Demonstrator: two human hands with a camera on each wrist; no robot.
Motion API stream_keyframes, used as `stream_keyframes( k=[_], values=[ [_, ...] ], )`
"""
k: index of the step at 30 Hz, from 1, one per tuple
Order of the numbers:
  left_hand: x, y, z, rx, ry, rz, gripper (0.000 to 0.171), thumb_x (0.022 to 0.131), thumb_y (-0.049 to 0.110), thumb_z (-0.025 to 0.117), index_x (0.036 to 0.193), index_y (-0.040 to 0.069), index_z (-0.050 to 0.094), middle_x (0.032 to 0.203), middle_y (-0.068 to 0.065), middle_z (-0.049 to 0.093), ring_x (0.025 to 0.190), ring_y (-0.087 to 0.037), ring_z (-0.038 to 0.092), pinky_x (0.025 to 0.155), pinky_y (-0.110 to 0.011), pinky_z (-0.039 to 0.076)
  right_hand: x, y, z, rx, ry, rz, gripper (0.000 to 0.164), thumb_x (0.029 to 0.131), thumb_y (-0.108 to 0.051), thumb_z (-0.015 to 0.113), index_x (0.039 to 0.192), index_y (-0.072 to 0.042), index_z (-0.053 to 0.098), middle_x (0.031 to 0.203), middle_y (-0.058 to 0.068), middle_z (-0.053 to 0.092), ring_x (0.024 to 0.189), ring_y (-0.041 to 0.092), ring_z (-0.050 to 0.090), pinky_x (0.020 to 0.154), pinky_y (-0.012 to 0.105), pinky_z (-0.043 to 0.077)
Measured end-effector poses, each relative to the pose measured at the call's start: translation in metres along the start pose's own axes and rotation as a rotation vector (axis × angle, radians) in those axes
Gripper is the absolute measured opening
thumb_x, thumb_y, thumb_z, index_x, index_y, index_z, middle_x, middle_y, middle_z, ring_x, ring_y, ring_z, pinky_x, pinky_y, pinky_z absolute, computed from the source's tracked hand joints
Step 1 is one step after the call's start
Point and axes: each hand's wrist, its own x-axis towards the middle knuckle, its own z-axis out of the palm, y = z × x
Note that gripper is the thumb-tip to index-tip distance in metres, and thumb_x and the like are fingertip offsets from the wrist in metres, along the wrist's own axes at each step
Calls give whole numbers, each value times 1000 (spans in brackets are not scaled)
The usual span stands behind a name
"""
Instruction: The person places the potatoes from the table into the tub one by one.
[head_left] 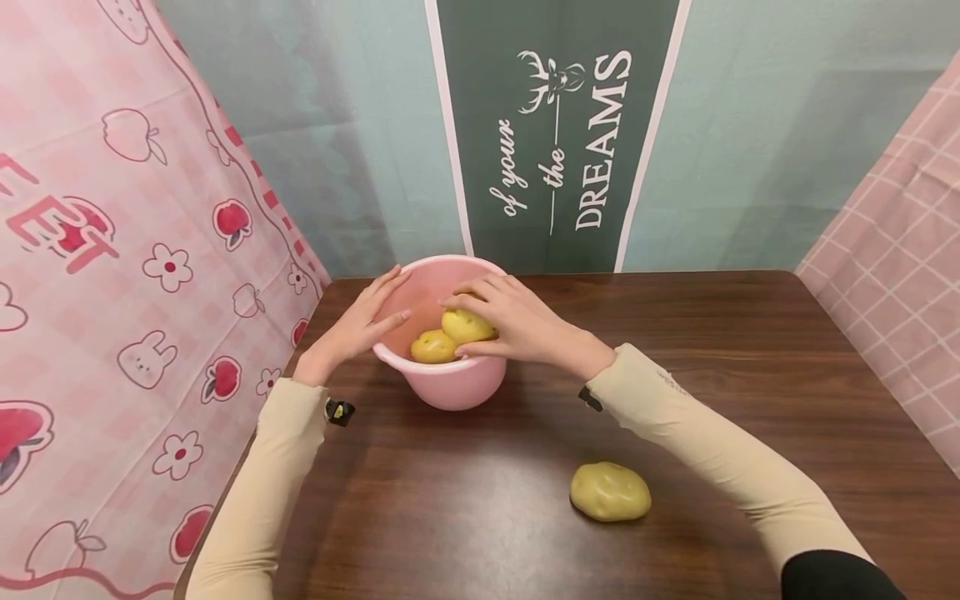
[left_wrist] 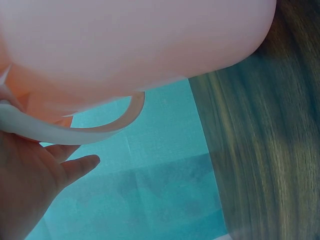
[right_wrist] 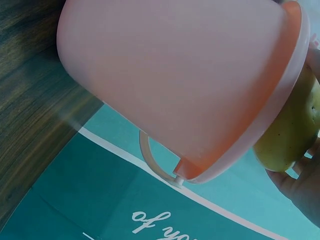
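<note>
A pink bucket (head_left: 453,387) stands on the brown table, its handle (left_wrist: 75,135) hanging at the side in the left wrist view. My left hand (head_left: 351,329) holds the bucket's left rim, its thumb over the opening and its fingers along the outside. Above the right part of the opening, my right hand (head_left: 517,321) grips a yellow potato (head_left: 467,326) between thumb and fingers. In the right wrist view this potato (right_wrist: 290,125) shows just beyond the rim. Another potato (head_left: 433,347) lies inside the bucket, partly overlapped by the held one.
A third potato (head_left: 610,492) lies on the table (head_left: 450,517), nearer to me and right of the bucket. Behind the table hangs a green cloth (head_left: 337,125) with printed lettering. Pink patterned cloths hang at the left (head_left: 150,292) and right (head_left: 900,233).
</note>
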Motion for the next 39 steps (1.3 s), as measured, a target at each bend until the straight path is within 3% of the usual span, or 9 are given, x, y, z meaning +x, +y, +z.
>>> stream_keyframes(
  k=[21,39],
  values=[
    [-1,3,2,-7,-7,-17,62,92,40,53,147,28,27,155,4,15,140,-27,15,108,-56,18,-4,-1,7,6,10,-43,57,79,-49,67,125,-17,57,121,1,56,114,19,48,99,41,34],
    [-1,5,0,-12,-5,-4,62,91,40,54,147,26,28,155,-1,16,141,-28,14,108,-56,17,-31,2,-5,-20,-3,30,52,82,-53,62,125,-23,57,122,-5,55,117,13,45,93,36,34]
  ],
)
